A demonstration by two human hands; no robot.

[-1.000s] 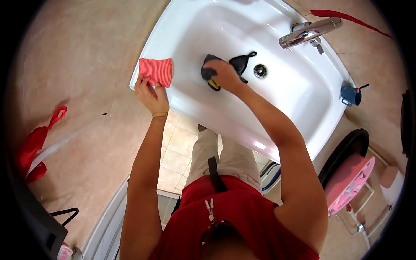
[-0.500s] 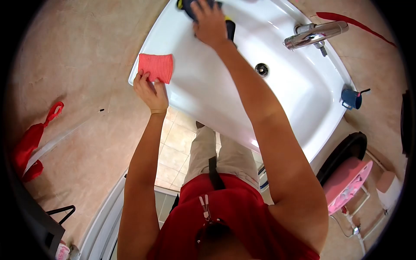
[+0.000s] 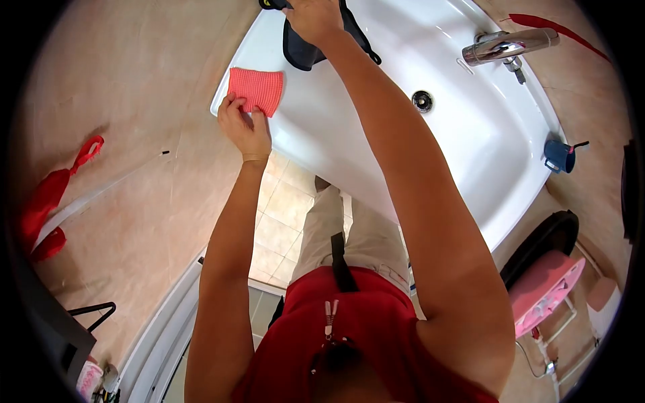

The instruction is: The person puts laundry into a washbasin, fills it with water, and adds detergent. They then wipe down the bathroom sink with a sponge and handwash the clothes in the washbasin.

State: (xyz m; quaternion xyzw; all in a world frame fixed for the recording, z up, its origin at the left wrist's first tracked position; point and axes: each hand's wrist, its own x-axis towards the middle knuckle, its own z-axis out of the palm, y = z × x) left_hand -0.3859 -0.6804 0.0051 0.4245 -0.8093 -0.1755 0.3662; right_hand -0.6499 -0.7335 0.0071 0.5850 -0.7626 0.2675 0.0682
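A pink ribbed cloth lies on the left corner of the white sink. My left hand has its bent fingers and thumb on the cloth's near edge. Farther up, my right hand grips a dark grey fabric piece with black edging, which hangs over the basin's left side. The top of the frame cuts off part of that piece, and its kind is unclear. A black and yellow bit shows beside my right fingers.
A chrome faucet stands at the sink's right, above the drain. A blue mug sits on the right rim. Below it are a black round basin and a pink one. Red fabric is at far left.
The dark fabric piece under my right hand now spreads lower and wider over the basin. My left hand stays at the cloth. The view has shifted slightly.
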